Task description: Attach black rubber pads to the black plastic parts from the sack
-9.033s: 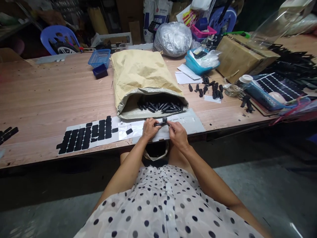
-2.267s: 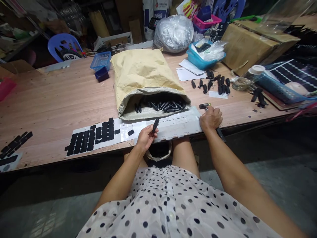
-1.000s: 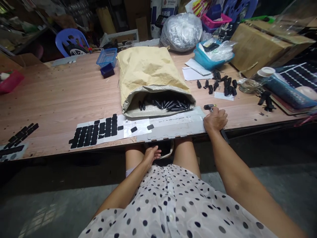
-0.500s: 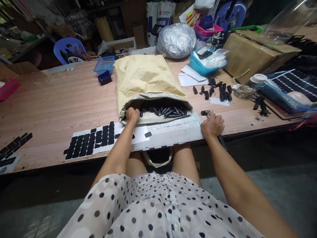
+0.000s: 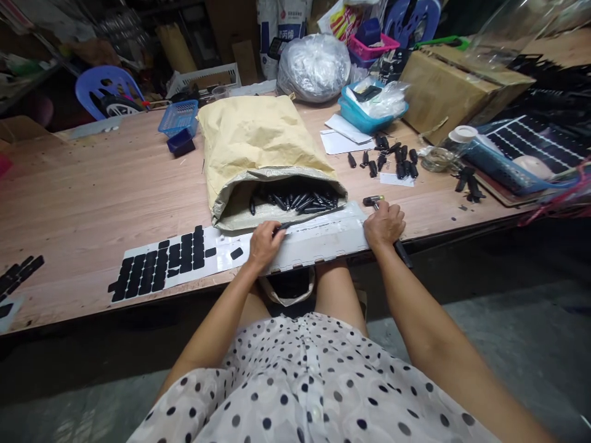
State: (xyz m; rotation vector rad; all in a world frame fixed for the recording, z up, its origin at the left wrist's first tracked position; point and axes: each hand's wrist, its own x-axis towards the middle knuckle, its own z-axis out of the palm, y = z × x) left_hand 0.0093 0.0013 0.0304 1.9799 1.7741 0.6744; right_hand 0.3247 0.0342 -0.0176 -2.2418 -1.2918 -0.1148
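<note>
My left hand is closed on a small black plastic piece, whose tip sticks out to the right of the fingers. It is just in front of the mouth of a yellow paper sack, above a pale flat board at the table's front edge. Inside the open sack lie several long black pieces. Wrapped around a small hammer, my right hand is at the right end of the board. The hammer head shows beyond the fingers, and its black handle points back toward me.
A sheet of black stickers lies left of the board, with a loose black sticker beside it. Several black clips are scattered right of the sack. Behind them stand a teal basket and a cardboard box.
My left hand has come out of the sack's mouth toward me and right, now with a black piece in it. My right hand still grips the hammer. The view has shifted slightly.
</note>
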